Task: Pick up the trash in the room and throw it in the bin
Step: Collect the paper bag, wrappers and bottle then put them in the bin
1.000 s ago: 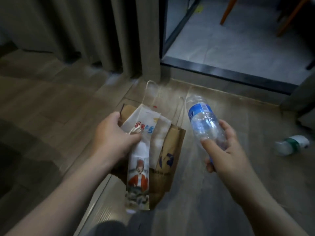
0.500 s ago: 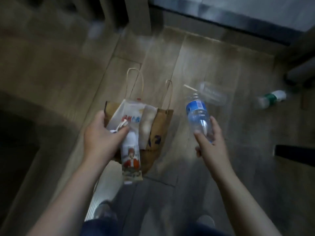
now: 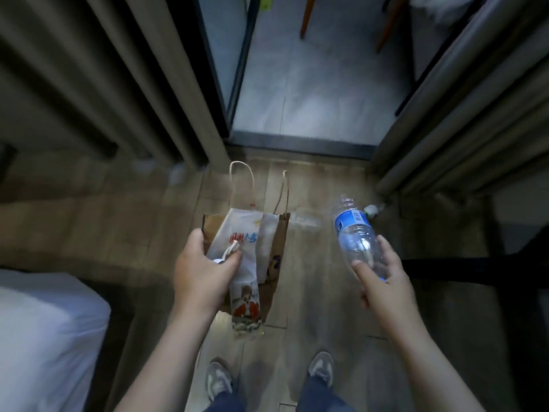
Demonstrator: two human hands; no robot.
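My left hand (image 3: 200, 269) grips a bundle of bags: a brown paper bag (image 3: 274, 257) with twine handles and a white printed bag (image 3: 243, 251) with a cartoon figure, held flat above the wooden floor. My right hand (image 3: 383, 281) holds an uncapped clear plastic bottle with a blue label (image 3: 355, 236), its neck pointing away from me. On the floor beyond lie a clear plastic cup or bottle (image 3: 306, 220), blurred, and a bottle with a green label (image 3: 371, 210) by the curtain foot. No bin is in view.
Grey curtains hang at left (image 3: 142, 93) and right (image 3: 463, 114) of an open sliding door onto a tiled floor (image 3: 312, 93) with orange chair legs (image 3: 307, 16). A white bed corner (image 3: 44, 337) sits at lower left. My two shoes (image 3: 320, 370) stand on the wood floor.
The view has tilted back up toward the doorway and shifted, so both bottles on the floor now lie closer ahead. Both hands keep their grips; the bags and bottle stay held in front of me.
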